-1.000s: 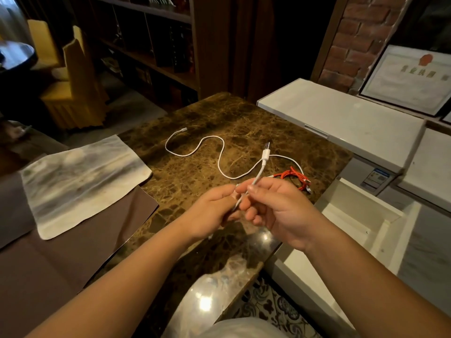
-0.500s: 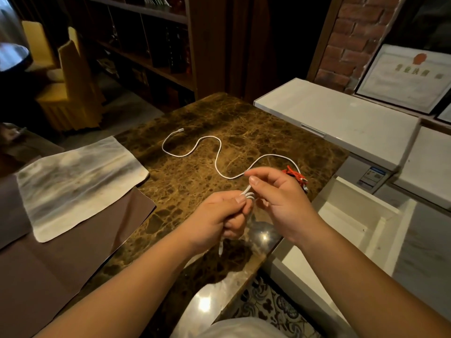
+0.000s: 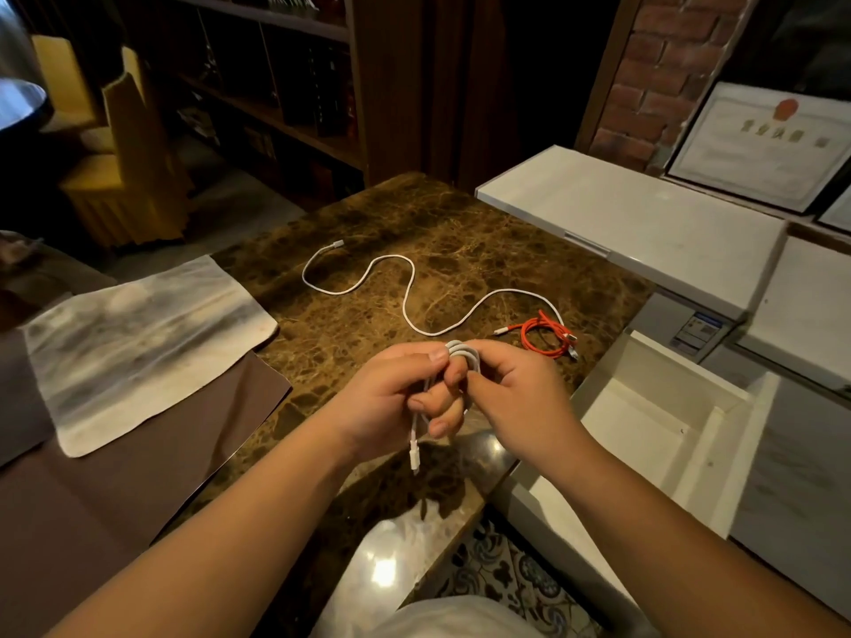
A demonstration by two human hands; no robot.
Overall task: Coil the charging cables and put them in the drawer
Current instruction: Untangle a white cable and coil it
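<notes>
Glossy veined marble table (image 3: 460, 232) (matt cloth (image 3: 138, 343) alongside).

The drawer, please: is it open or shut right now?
Open: the drawer is pulled out beside the table, its white inside showing.

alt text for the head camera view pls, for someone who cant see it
Two bare hands, left hand and right hand, wind a thin white charging cable into loops above a brown marble table. A coiled red cable lies beside an open white drawer.
</notes>
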